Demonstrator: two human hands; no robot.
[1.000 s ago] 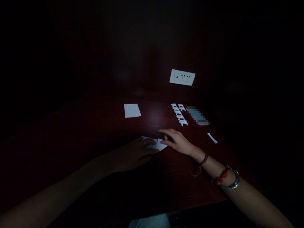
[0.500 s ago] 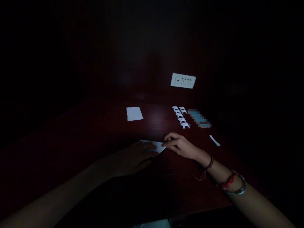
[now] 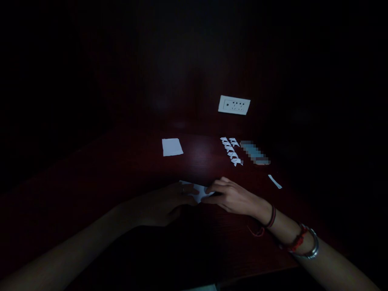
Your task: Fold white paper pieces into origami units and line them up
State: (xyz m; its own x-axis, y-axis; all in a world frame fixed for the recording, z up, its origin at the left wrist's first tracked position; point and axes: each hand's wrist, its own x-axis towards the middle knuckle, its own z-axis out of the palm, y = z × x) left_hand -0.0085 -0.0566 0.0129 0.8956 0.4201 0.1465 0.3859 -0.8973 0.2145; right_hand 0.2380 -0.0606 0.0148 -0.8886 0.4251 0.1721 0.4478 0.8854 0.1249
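Observation:
A folded white sheet of paper [image 3: 198,194] lies on the dark red table in front of me. My left hand [image 3: 171,202], in shadow with a ring on one finger, holds it from the left, its fingers reaching over the top. At the right end of the paper is my right hand [image 3: 232,198], thumb and index finger closed around its corner. Part of the sheet is hidden under the fingers. Red and dark cords and a silver bangle circle my right wrist and forearm.
Square white paper sheets [image 3: 172,147] lie farther back on the left. Small folded paper pieces [image 3: 232,154] form rows at the back right, beside a blurred-out phone [image 3: 254,152]. A narrow paper strip [image 3: 275,181] lies nearer. A socket panel [image 3: 234,105] is on the wall.
My right hand has come a little nearer to me, its thumb and index finger now around the paper's right corner. My left hand's fingers have shifted slightly on the paper.

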